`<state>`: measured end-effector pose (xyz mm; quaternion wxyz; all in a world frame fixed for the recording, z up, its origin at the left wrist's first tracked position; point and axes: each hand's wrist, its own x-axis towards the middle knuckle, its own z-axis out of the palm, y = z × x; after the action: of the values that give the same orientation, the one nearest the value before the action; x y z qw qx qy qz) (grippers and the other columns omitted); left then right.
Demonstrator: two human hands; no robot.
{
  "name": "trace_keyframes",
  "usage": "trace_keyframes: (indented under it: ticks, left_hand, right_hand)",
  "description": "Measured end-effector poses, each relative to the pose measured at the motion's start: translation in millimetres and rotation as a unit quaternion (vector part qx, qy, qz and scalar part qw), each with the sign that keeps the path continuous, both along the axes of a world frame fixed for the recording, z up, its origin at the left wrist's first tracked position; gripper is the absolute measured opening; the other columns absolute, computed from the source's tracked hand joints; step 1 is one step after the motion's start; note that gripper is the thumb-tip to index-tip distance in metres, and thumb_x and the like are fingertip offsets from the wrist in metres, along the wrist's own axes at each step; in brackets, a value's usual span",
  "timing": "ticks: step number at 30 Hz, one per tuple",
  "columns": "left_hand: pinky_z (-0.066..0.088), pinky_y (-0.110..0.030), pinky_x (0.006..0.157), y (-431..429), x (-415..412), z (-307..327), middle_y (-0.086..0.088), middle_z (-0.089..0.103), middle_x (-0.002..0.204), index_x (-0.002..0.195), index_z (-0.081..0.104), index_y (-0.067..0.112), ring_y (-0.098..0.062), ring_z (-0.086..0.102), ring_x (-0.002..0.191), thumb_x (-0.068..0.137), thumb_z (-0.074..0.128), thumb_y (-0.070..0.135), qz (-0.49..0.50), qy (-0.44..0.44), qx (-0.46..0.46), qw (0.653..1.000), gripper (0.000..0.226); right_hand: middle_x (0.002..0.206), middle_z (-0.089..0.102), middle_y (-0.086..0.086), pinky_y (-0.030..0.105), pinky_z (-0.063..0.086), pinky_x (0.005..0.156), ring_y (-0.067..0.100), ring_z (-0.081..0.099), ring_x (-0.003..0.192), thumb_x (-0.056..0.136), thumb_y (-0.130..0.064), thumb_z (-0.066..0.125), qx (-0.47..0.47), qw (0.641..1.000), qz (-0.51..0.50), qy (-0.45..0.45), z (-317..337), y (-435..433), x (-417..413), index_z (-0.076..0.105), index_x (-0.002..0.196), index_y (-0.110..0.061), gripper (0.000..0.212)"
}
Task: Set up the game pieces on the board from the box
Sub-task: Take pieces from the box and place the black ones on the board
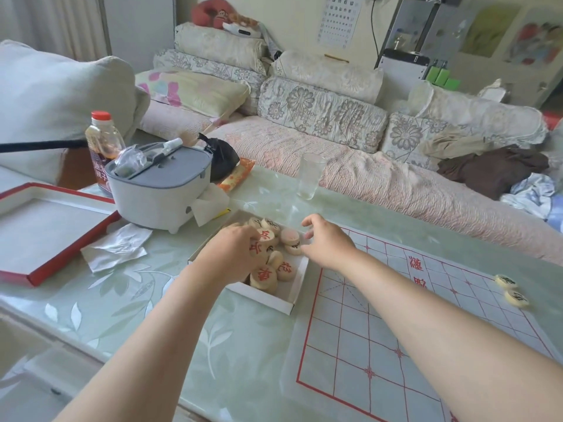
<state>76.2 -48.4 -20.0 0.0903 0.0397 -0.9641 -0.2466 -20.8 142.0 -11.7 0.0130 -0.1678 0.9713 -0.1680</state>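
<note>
both arms stretch out over the pale green tabletop [128, 300] and both hands are at the white box [292, 295], which sits just left of the board [426, 330]. the left hand [234, 254] is down inside the box, fingers curled into the heap of round wooden pieces [268, 275], touching the ones with red characters; whether it actually has one pinched is hard to say from this angle, the knuckles cover the fingertips. the right hand [327, 243] hovers over the box's far right corner, fingers bent and loosely spread, right beside a piece with a black character [294, 248], and it looks to be holding nothing, though i cannot tell for sure.

the board is a thin white sheet with a red grid and red characters in the middle, lying flat on the right. two pieces with black marks [511, 289] rest at its far right edge, close together, well apart from the box. the rest of the grid lines carry nothing.

on the left lies the red-rimmed box lid [45, 226], open side up, with a crumpled bit of white paper [117, 248] just near it. behind the box stands a grey and white container [158, 190], a red-capped bottle [102, 147] to its left, and an upright clear glass [310, 176] at the tabletop's far edge by the sofa [335, 166].
</note>
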Motion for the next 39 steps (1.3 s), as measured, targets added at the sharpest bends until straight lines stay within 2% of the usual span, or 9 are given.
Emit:
trace_keyframes:
  ticks: [2,5,8,17,23,25,30,33,39]
  left_hand:
    - [0.04,-0.025,0.079,-4.5,-1.8,0.4,-0.001,0.054,0.114,0.12,0.059,0.022,-0.021,0.05,0.107,0.081,0.069,0.033,0.007,0.002,-0.002,1.0,0.041]
    - [0.045,-0.031,0.086,-13.6,-5.7,-3.0,0.002,0.056,0.113,0.122,0.058,0.027,-0.021,0.046,0.11,0.081,0.063,0.036,0.021,-0.006,-0.035,0.999,0.042]
    - [0.041,-0.031,0.094,-15.6,-8.4,-7.7,0.003,0.053,0.122,0.126,0.055,0.029,-0.021,0.043,0.119,0.084,0.062,0.036,0.004,-0.033,-0.011,0.999,0.044]
    - [0.04,-0.026,0.091,-8.9,-13.4,-7.0,0.002,0.05,0.12,0.126,0.056,0.028,-0.019,0.046,0.116,0.084,0.062,0.032,-0.008,-0.004,0.001,1.0,0.042]
    - [0.045,-0.037,0.094,7.3,-11.7,-0.6,0.002,0.05,0.114,0.123,0.056,0.029,-0.02,0.047,0.113,0.082,0.059,0.035,0.0,0.004,0.006,1.0,0.042]
    - [0.044,-0.034,0.093,12.8,-10.9,1.2,0.003,0.05,0.115,0.124,0.055,0.029,-0.021,0.047,0.114,0.08,0.061,0.033,-0.008,0.008,0.003,1.0,0.045]
    - [0.028,-0.019,0.086,37.2,-8.5,8.4,0.004,0.05,0.123,0.126,0.053,0.023,-0.018,0.043,0.117,0.082,0.063,0.026,-0.053,0.028,0.003,0.998,0.045]
    - [0.035,-0.021,0.09,61.4,-5.6,13.1,0.003,0.048,0.122,0.123,0.057,0.023,-0.019,0.046,0.115,0.081,0.064,0.024,-0.08,0.032,0.019,0.996,0.044]
    - [0.04,-0.021,0.081,126.8,-0.7,18.2,0.008,0.053,0.113,0.118,0.059,0.028,-0.013,0.053,0.099,0.074,0.073,0.034,-0.152,0.01,0.008,0.988,0.046]
  right_hand:
    - [0.117,0.06,-0.006,0.034,0.048,0.077,0.021,0.06,0.105,0.081,-0.05,0.068,0.047,0.999,-0.011,-0.003,-4.2,-11.1,-6.4,0.041,0.129,-0.025,0.061]
    - [0.117,0.061,0.0,0.033,0.046,0.072,0.026,0.061,0.105,0.078,-0.041,0.069,0.106,0.994,-0.034,0.012,-13.7,-27.5,-12.8,0.04,0.123,-0.02,0.057]
    - [0.111,0.064,0.001,0.031,0.046,0.069,0.027,0.063,0.1,0.078,-0.041,0.069,0.09,0.993,-0.065,0.027,-21.1,-35.2,-15.5,0.042,0.117,-0.02,0.051]
    - [0.124,0.056,0.0,0.035,0.049,0.087,0.025,0.059,0.112,0.079,-0.05,0.061,0.058,0.998,0.033,-0.008,-16.6,-20.0,-10.3,0.052,0.128,-0.039,0.051]
    - [0.144,0.045,0.003,0.037,0.044,0.092,0.025,0.048,0.129,0.085,-0.028,0.064,0.111,0.99,0.082,0.04,0.6,-9.7,-2.3,0.022,0.154,-0.026,0.081]
    - [0.136,0.05,-0.001,0.034,0.044,0.088,0.023,0.051,0.123,0.083,-0.022,0.068,0.073,0.992,0.09,0.046,8.8,-2.7,1.2,0.031,0.151,-0.026,0.077]
    - [0.128,0.053,0.001,0.027,0.039,0.096,0.02,0.052,0.119,0.082,-0.028,0.077,-0.016,0.996,0.078,0.036,25.9,31.2,17.5,0.05,0.141,-0.019,0.066]
    - [0.124,0.052,0.002,0.026,0.038,0.095,0.02,0.052,0.115,0.083,-0.032,0.077,-0.034,0.998,0.053,0.02,31.5,64.5,31.7,0.055,0.137,-0.02,0.059]
    - [0.114,0.05,-0.003,0.024,0.037,0.084,0.015,0.052,0.104,0.083,-0.034,0.077,-0.04,0.999,-0.021,-0.011,28.8,154.2,60.9,0.061,0.124,-0.024,0.045]
